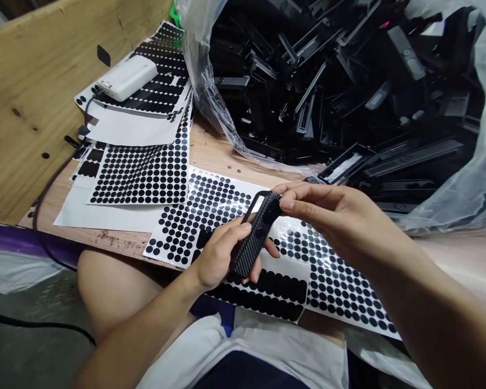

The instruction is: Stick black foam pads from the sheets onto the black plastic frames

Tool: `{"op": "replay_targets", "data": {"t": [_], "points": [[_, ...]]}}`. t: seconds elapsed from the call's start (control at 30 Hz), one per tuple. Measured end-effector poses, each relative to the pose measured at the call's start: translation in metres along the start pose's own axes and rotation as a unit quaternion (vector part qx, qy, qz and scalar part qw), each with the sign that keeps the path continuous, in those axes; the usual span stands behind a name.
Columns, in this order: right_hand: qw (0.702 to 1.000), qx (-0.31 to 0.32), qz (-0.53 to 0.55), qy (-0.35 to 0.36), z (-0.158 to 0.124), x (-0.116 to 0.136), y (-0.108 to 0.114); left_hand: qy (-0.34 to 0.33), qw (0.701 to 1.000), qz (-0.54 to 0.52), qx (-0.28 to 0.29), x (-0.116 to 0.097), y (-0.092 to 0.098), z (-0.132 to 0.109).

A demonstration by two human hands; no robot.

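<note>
My left hand is wrapped around a long black plastic part with a ribbed, carbon-fibre-like face and an open frame along one side. The part is tilted, its upper end pointing away from me. At that end, the thumb and forefinger of my right hand pinch the edge of what looks like a black round sticker lying against the ribbed face. Under both hands lie a white sheet of black round stickers and a smaller sheet with rows of larger black stickers.
A big clear plastic bag full of similar black parts stands at the back right. More sticker sheets are stacked at the left, with a white power bank and its black cable on them. A wooden board borders the left side.
</note>
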State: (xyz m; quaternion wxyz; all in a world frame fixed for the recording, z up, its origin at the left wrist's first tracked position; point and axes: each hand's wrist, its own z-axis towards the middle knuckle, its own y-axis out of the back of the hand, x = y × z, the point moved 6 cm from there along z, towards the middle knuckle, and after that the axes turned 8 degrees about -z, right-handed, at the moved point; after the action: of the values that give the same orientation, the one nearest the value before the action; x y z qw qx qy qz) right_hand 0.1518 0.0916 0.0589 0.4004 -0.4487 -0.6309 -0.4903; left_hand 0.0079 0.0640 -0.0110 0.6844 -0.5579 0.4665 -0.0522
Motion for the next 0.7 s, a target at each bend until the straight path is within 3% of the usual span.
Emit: {"op": "replay_targets", "data": {"t": [0.7], "points": [[0.979, -0.046, -0.175, 0.090, -0.007, 0.016, -0.001, 0.007, 1.000, 0.022, -0.018, 0.000, 0.001, -0.001]]}}
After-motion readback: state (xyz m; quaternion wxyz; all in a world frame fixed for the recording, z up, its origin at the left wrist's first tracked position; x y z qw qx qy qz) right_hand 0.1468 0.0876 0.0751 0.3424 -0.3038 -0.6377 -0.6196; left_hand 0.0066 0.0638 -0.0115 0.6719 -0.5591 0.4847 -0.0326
